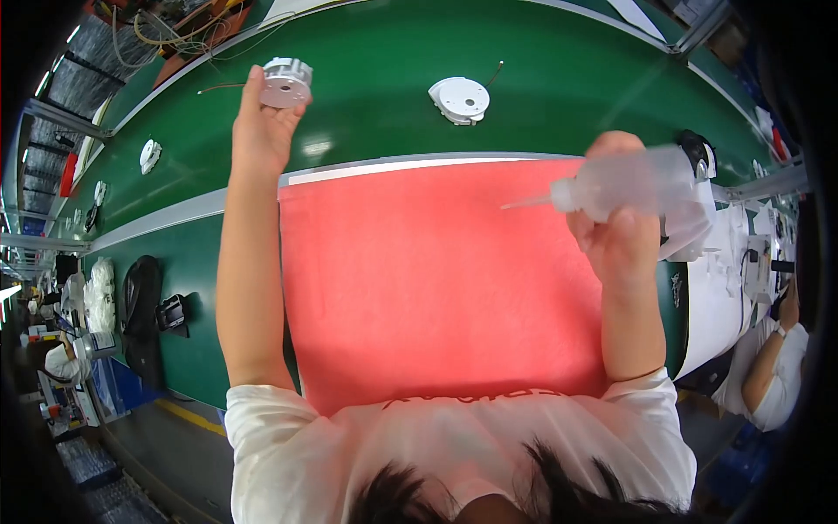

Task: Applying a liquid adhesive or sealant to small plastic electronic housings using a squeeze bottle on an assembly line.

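Note:
Over the green belt at the far left, my left hand (264, 131) is closed round a round white plastic housing (286, 85) with a thin wire trailing to its left. My right hand (618, 236) grips a translucent squeeze bottle (633, 182), tipped on its side. Its thin nozzle points left above the red mat (445, 279). Another white housing (460, 99), with a short wire at its upper right, lies on the belt between my two hands, touched by neither.
More white housings (150, 156) sit along the belt at the left. A black bag-like item (142, 306) and a dark bracket (174, 313) lie left of the mat. A clear plastic bag (690, 229) hangs at the right. Beyond it sits a co-worker in a white sleeve (772, 375).

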`<state>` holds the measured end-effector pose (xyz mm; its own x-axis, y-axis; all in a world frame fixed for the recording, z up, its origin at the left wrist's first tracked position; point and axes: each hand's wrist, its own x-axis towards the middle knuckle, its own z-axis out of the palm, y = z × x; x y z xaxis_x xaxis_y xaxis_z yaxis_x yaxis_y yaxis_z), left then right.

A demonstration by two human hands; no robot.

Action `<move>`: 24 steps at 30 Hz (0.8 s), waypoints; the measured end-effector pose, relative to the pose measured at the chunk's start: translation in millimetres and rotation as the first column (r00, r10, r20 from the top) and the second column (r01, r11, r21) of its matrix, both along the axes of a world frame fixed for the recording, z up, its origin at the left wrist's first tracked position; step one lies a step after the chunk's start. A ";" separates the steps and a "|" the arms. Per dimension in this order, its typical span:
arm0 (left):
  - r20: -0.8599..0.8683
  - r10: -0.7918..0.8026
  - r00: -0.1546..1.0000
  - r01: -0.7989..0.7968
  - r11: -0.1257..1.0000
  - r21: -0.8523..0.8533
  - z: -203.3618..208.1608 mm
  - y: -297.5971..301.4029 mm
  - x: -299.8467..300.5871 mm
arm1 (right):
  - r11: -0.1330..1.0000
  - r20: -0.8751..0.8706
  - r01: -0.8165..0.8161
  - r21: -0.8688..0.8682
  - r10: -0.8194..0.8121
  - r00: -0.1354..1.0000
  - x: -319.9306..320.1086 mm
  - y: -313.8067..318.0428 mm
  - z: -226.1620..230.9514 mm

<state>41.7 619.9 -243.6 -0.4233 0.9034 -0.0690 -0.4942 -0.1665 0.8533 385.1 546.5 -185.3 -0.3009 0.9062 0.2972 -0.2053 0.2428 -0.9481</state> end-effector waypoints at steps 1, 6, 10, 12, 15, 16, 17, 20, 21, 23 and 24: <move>-0.026 -0.042 0.999 0.042 0.999 -0.015 2.6 -10.4 8.4 | 1.000 -0.003 -0.005 -0.001 0.005 1.000 0.7 1.1 -3.8; -0.222 -0.140 0.965 0.167 0.980 0.106 13.3 -70.5 78.1 | 0.982 -0.002 0.001 0.188 -0.001 1.000 2.6 -2.1 -3.1; -0.478 -0.002 0.878 0.209 0.901 0.379 16.1 -110.1 119.7 | 0.930 -0.045 -0.061 0.362 0.083 0.996 7.4 -11.6 7.8; -0.522 -0.052 0.852 0.275 0.891 0.360 15.3 -124.3 132.0 | 0.786 0.087 -0.360 0.503 0.368 0.926 15.3 -12.8 15.0; -0.605 -0.141 0.784 0.409 0.850 0.331 15.3 -131.1 142.5 | 0.698 0.165 -0.404 0.591 0.387 0.907 16.8 -16.3 19.1; -0.646 -0.178 0.743 0.475 0.819 0.320 15.0 -132.8 144.3 | 0.700 0.165 -0.403 0.589 0.384 0.908 15.7 -20.8 20.6; -0.764 -0.111 0.636 0.418 0.882 0.219 12.4 -138.5 142.2 | 0.707 0.234 -0.362 0.607 0.276 0.932 12.2 -26.9 21.9; -0.810 -0.036 0.586 0.384 0.892 0.239 9.1 -140.2 146.7 | 0.696 0.320 -0.356 0.623 0.188 0.929 11.1 -26.8 23.4; -0.809 -0.038 0.587 0.387 0.890 0.239 9.5 -140.6 148.6 | 0.683 0.344 -0.388 0.619 0.209 0.915 12.3 -26.3 24.1; -0.750 -0.077 0.657 0.372 0.898 0.234 11.8 -141.7 150.6 | 0.699 0.369 -0.377 0.608 0.172 0.914 10.4 -30.2 28.5; -0.750 -0.078 0.656 0.371 0.899 0.232 12.8 -141.9 150.4 | 0.714 0.392 -0.366 0.597 0.139 0.909 8.9 -31.3 29.3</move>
<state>192.1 478.1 -230.7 0.0123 0.8747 0.4845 0.1743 -0.4790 0.8604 393.9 515.2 -156.0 -0.6641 0.4008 0.6312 -0.0892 0.7957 -0.5991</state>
